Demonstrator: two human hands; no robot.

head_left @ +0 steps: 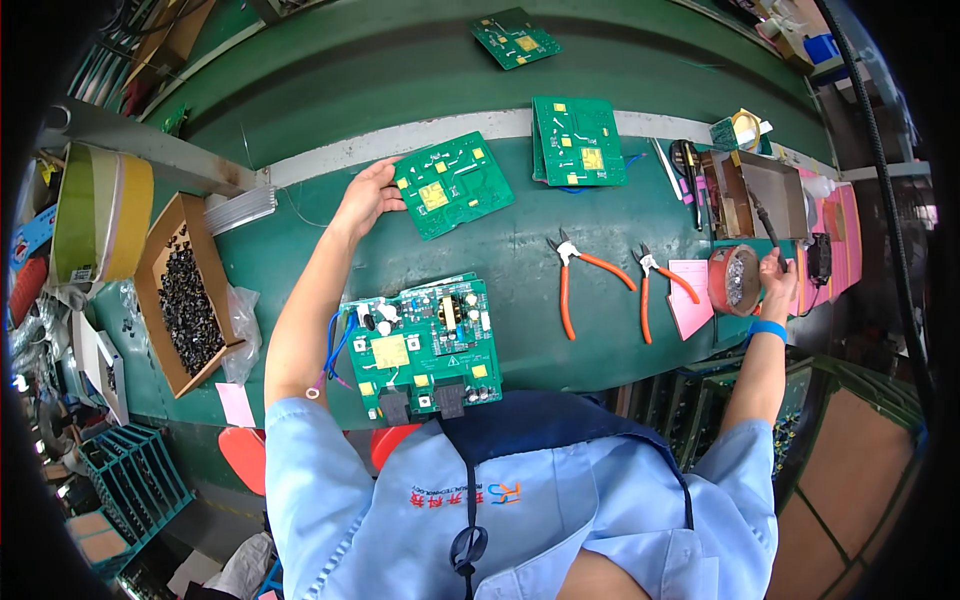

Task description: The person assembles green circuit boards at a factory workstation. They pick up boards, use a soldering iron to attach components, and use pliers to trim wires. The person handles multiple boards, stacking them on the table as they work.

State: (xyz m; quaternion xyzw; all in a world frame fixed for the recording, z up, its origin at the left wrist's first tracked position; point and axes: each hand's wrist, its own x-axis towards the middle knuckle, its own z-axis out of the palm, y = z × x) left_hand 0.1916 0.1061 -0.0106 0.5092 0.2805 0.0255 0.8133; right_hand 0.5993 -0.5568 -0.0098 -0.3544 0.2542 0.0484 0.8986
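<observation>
On the green counter (520, 250), the left hand (365, 200) pins a bare circuit board's (452, 184) edge, fingers flat together; the right hand (778, 283) dips curled fingers at a red parts tub (733, 281).

Right hand (778, 275) beside the red round tin (735, 280): its fingertips are too small to tell what they pinch. The tin's contents blur into grey specks. Behind the tin, the soldering stand (755, 190) is indistinct.

A green circuit board (452, 184) with yellow patches lies flat and slightly rotated on the bench, solder side up, while a round red container (733, 280) of small metal parts sits at the bench's right edge.
</observation>
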